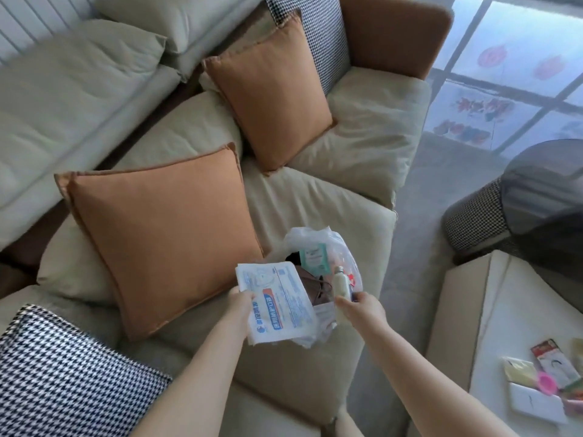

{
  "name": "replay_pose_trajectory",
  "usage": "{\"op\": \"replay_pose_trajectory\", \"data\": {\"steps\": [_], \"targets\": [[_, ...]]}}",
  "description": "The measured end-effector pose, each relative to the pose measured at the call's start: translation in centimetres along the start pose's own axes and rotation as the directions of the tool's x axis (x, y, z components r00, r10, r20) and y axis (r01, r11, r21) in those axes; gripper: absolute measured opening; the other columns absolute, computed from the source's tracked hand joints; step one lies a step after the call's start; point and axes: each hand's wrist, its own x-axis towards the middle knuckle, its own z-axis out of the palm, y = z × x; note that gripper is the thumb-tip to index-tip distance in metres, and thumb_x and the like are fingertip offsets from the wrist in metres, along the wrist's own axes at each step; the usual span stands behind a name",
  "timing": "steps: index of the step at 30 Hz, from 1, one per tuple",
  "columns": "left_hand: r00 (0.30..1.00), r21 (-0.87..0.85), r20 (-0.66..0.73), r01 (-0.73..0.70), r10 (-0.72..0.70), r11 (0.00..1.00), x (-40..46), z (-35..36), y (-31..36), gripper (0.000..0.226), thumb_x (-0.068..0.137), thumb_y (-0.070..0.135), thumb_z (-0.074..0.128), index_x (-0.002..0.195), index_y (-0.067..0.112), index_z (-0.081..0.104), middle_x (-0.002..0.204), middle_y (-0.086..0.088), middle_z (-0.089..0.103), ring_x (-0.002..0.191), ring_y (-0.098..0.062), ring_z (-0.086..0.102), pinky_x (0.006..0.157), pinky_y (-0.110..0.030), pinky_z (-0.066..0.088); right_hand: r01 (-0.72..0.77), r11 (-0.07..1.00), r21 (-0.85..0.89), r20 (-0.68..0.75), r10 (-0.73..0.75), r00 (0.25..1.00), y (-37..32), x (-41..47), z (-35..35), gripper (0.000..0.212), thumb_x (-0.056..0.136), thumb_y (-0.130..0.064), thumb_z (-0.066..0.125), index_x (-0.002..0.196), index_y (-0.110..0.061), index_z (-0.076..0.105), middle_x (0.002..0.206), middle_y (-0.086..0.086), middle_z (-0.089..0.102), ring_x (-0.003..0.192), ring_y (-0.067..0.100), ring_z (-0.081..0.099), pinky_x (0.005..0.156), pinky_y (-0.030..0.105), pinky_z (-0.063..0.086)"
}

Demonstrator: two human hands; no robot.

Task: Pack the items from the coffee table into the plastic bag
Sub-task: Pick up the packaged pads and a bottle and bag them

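While the plastic bag [318,257] is sitting open on the sofa seat [315,200], the left hand [241,305] is pinching a flat white packet [277,298] at the bag's near rim and the right hand [359,309] is gripping a small cream bottle [342,287] over its mouth. Both are looking light; the thin bag is appearing limp, so holding its rim is seeming wise. More items are lying on the coffee table [467,310] to the right.

Soft daylight, glare on glossy floor [517,74], slight motion blur, wide-angle edge bending.
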Motion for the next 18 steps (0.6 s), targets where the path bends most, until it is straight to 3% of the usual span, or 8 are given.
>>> {"op": "replay_pose_trajectory", "data": {"steps": [4, 7, 9, 11, 13, 16, 18], "targets": [[0.999, 0.056, 0.037, 0.037, -0.039, 0.998, 4.7, 3.6, 0.3, 0.041, 0.094, -0.005, 0.034, 0.129, 0.008, 0.051, 0.116, -0.024, 0.062, 0.105, -0.041, 0.061, 0.081, -0.047, 0.052, -0.011, 0.994, -0.109, -0.009, 0.010, 1.000, -0.9, 5.6, 0.7, 0.026, 0.085, -0.035, 0.050, 0.091, -0.012, 0.061, 0.083, 0.005, 0.063, 0.072, 0.023, 0.057, 0.049, 0.024, 0.036], [0.996, 0.121, 0.073, 0.050, -0.059, 0.991, 8.0, 6.1, 0.0, 0.039, 0.093, -0.003, 0.038, 0.128, 0.007, 0.054, 0.113, -0.019, 0.065, 0.101, -0.038, 0.064, 0.084, -0.050, 0.054, -0.018, 0.982, -0.187, -0.028, 0.013, 1.000, -1.5, 8.9, 1.1, 0.032, 0.087, -0.048, 0.044, 0.082, -0.017, 0.053, 0.082, 0.002, 0.060, 0.072, 0.021, 0.055, 0.057, 0.028, 0.039], [0.995, 0.142, 0.084, 0.042, -0.055, 0.989, 9.7, 7.7, 0.1, 0.035, 0.095, -0.003, 0.039, 0.124, 0.008, 0.054, 0.109, -0.016, 0.065, 0.098, -0.036, 0.064, 0.079, -0.046, 0.055, -0.014, 0.970, -0.242, -0.045, 0.003, 0.999, -1.9, 11.0, 1.4, 0.040, 0.088, -0.053, 0.038, 0.089, -0.016, 0.053, 0.089, 0.002, 0.059, 0.080, 0.024, 0.056, 0.062, 0.030, 0.040], [0.995, 0.158, 0.091, 0.025, -0.040, 0.987, 11.5, 8.9, 0.0, 0.034, 0.095, -0.003, 0.042, 0.125, 0.011, 0.052, 0.114, -0.016, 0.065, 0.101, -0.036, 0.065, 0.082, -0.046, 0.055, 0.008, 0.962, -0.273, -0.039, -0.019, 0.999, -1.9, 12.9, 1.7, 0.040, 0.089, -0.049, 0.036, 0.100, -0.016, 0.054, 0.099, 0.004, 0.059, 0.088, 0.026, 0.056, 0.069, 0.032, 0.043], [0.997, 0.239, 0.078, -0.010, -0.009, 0.971, 13.2, 9.6, -0.5, 0.035, 0.094, 0.000, 0.049, 0.127, 0.011, 0.052, 0.115, -0.014, 0.065, 0.100, -0.032, 0.066, 0.088, -0.049, 0.054, 0.093, 0.940, -0.328, 0.050, -0.081, 0.995, -1.5, 14.3, 2.2, 0.032, 0.094, -0.033, 0.036, 0.113, -0.015, 0.055, 0.115, 0.006, 0.059, 0.095, 0.026, 0.055, 0.074, 0.032, 0.043], [0.994, 0.472, 0.010, -0.097, 0.104, 0.876, 14.9, 10.1, -1.4, 0.036, 0.089, 0.009, 0.059, 0.124, 0.014, 0.055, 0.112, -0.008, 0.065, 0.096, -0.025, 0.066, 0.086, -0.044, 0.056, 0.258, 0.861, -0.439, 0.148, -0.214, 0.966, -0.7, 15.7, 2.5, 0.040, 0.096, -0.019, 0.040, 0.135, -0.017, 0.046, 0.135, 0.004, 0.051, 0.120, 0.024, 0.047, 0.088, 0.031, 0.043], [0.979, 0.721, -0.044, -0.108, 0.200, 0.685, 15.2, 10.0, -1.6, 0.039, 0.087, 0.025, 0.064, 0.125, 0.021, 0.056, 0.121, -0.005, 0.055, 0.107, -0.024, 0.058, 0.089, -0.040, 0.053, 0.296, 0.811, -0.505, 0.074, -0.300, 0.951, -0.4, 16.4, 2.5, 0.041, 0.094, -0.019, 0.044, 0.135, -0.017, 0.047, 0.138, 0.002, 0.048, 0.125, 0.024, 0.040, 0.098, 0.033, 0.040]]}}
